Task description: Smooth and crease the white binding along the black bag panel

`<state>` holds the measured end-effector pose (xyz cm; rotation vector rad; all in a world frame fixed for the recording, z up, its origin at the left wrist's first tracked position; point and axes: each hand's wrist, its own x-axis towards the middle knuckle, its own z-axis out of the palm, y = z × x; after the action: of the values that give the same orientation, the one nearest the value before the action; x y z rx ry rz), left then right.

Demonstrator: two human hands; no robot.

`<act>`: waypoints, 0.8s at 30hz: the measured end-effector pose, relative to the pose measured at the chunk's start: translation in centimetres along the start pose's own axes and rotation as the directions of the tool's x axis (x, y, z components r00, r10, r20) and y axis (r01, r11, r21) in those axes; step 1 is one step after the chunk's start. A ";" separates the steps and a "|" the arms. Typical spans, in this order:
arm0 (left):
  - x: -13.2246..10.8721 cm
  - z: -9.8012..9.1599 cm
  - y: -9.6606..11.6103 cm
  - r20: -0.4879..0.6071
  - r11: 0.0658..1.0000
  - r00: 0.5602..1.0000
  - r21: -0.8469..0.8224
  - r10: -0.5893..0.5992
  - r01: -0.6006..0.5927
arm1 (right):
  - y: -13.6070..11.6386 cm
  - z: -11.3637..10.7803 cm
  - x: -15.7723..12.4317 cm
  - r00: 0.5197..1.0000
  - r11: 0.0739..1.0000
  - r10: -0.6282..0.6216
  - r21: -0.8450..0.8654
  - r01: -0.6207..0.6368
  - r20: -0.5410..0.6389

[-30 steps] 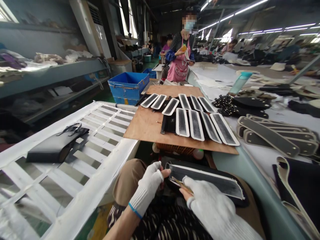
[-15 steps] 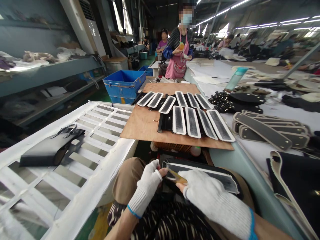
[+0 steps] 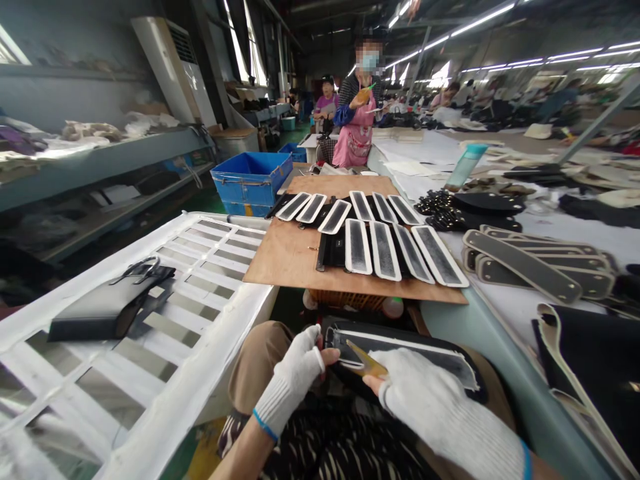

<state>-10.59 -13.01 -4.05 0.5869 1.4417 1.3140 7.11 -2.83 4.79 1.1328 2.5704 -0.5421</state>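
A black piece with a grey panel and white border [image 3: 415, 357] lies across my lap. My left hand [image 3: 300, 363], in a white glove with bare fingertips, pinches its left end. In my gloved right hand [image 3: 425, 387] is a yellowish pointed tool [image 3: 365, 360], its tip over the left part of the panel. Ahead, a brown board [image 3: 280, 257] carries several white-edged dark panels [image 3: 385, 250] lying on black pieces.
A white slatted rack [image 3: 200, 293] stands at the left with a black bag [image 3: 100, 307] on it. Behind are a blue crate [image 3: 250, 183] and a person in a pink apron [image 3: 353, 137]. Grey straps [image 3: 525, 263] and a bottle [image 3: 465, 167] lie or stand on the right table.
My right hand and the tool have moved slightly right, away from my left fingers. The view has tilted up a little. The person's hands have shifted.
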 end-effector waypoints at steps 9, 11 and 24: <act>0.1 -0.2 0.0 -0.080 0.999 0.996 0.023 0.046 -0.044 | -0.5 -1.1 -0.7 1.000 0.998 0.012 0.059 -0.011 -0.015; 0.6 -0.5 0.4 -0.104 0.998 0.992 -0.015 0.066 -0.068 | -0.4 -1.1 -1.5 1.000 0.996 -0.006 0.088 0.008 -0.028; 2.3 -0.4 2.0 -0.067 0.943 0.991 -0.322 -0.114 0.087 | 0.5 -4.5 -1.0 0.985 1.000 0.025 -0.009 -0.027 -0.168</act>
<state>-12.29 -10.61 -3.14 0.2432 1.2718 1.4659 7.68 -1.18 9.04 1.2564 2.6915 -0.4431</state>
